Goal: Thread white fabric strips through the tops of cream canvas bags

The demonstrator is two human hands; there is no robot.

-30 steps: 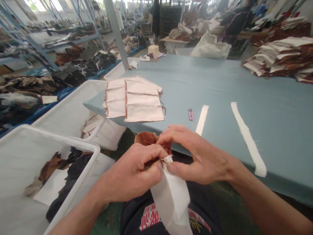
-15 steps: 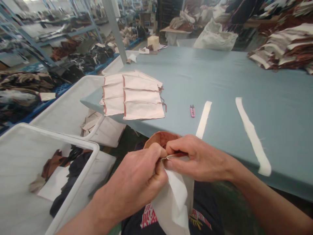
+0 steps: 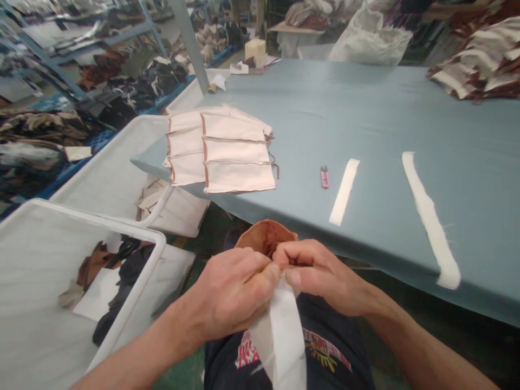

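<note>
Both hands meet over my lap, pinching one piece of fabric between them. My left hand [image 3: 239, 287] is closed on its edge, thumb against the fingers. Close beside it, my right hand [image 3: 317, 273] grips the same edge between thumb and bent fingers. The sewn piece has a brown part [image 3: 264, 234] rising behind the hands and a white cloth part [image 3: 286, 336] hanging below them. The pinched spot itself is hidden by my fingertips. On the table in front lie pink thread snips [image 3: 324, 177] and a short white strip [image 3: 344, 192].
The blue-green table [image 3: 300, 124] spans the front. On its left lie stacked cream fabric pieces [image 3: 239, 149] with brown edging. A longer white strip [image 3: 430, 222] lies at right, below a heap of fabric [image 3: 483, 59]. White bins [image 3: 158, 238] stand at left.
My hands have drawn closer together on the fabric and shifted slightly down. The white cloth now hangs straighter and narrower. The view has tilted a little.
</note>
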